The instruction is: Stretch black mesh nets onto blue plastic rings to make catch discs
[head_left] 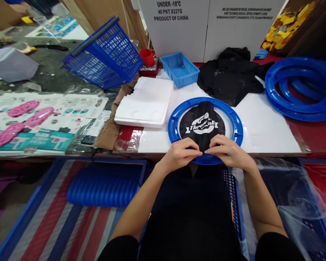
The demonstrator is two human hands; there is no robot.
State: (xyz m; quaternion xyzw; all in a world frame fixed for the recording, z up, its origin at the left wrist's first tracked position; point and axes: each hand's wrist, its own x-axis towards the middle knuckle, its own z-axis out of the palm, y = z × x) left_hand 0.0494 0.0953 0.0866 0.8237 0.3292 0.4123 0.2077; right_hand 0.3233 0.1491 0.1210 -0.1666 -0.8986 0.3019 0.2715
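Note:
A blue plastic ring (176, 117) lies flat on the white table top (263, 130) near its front edge. A black mesh net (202, 125) with a white logo sits inside the ring. My left hand (179, 154) and my right hand (228, 150) both pinch the net's near edge against the ring's front rim, fingertips almost touching each other.
A pile of black nets (230, 74) lies behind the ring. Stacked blue rings (301, 88) sit at the right. A small blue tray (179, 69), a white foam slab (146, 103), a tilted blue basket (105, 54) and white cartons (206, 21) stand beyond. Bins with a blue bundle (103, 185) sit below.

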